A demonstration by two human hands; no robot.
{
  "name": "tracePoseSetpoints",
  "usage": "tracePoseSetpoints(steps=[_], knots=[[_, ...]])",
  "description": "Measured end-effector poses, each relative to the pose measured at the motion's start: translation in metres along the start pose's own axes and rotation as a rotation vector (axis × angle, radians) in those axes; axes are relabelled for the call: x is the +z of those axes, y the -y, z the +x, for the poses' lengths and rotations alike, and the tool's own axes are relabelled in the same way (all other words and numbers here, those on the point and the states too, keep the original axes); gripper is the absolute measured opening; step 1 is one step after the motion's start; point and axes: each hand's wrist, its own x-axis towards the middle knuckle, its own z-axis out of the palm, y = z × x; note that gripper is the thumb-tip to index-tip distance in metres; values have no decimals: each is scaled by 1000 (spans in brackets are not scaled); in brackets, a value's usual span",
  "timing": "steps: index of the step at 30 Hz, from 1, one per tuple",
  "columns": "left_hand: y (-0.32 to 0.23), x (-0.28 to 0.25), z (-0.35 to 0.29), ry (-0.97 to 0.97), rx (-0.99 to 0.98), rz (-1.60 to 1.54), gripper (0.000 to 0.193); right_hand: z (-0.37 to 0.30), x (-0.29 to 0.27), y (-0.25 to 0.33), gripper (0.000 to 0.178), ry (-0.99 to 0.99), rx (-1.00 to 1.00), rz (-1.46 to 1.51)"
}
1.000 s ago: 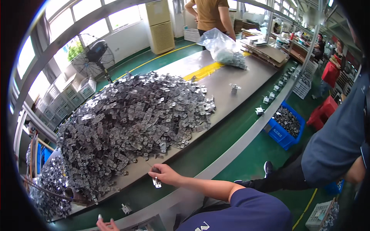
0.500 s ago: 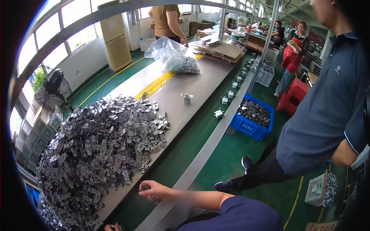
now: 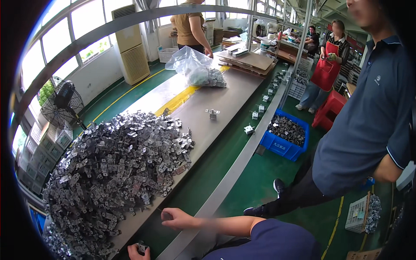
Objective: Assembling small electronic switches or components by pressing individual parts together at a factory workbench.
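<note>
At the lower edge my left hand (image 3: 138, 253) grips a small metal part (image 3: 141, 247) between thumb and fingers. Just right of it and higher, my right hand (image 3: 178, 218) is closed with the fingertips around a small dark piece (image 3: 166, 216), whose kind I cannot make out. Both hands are over the green strip (image 3: 190, 190) beside the table's near edge. Left of them a large heap of small bent metal brackets (image 3: 117, 164) covers the near part of the metal table (image 3: 195, 130).
One assembled metal part (image 3: 212, 113) stands on the table before a clear plastic bag (image 3: 195, 69) of parts. Several similar pieces (image 3: 249, 130) line the green strip along a metal rail (image 3: 225, 180). A blue crate (image 3: 281, 149) and a standing person (image 3: 355, 143) are to the right.
My left hand has risen further into view, now showing the metal part in it. My right hand has shifted slightly right and down in the picture, still closed. The whole view has shifted slightly.
</note>
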Motion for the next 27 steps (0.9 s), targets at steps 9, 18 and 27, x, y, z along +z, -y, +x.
tracePoseSetpoints(steps=[9,18,27], knots=[[51,5,0,-110,-264,-523,30,13,49,-29,21,79,-84,-161],[26,3,-7,-189,12,-152,33,-4,77,-26,16,-53,-423,-387],[7,22,28,-30,490,-378,40,-9,87,-33,20,-167,-474,-578]])
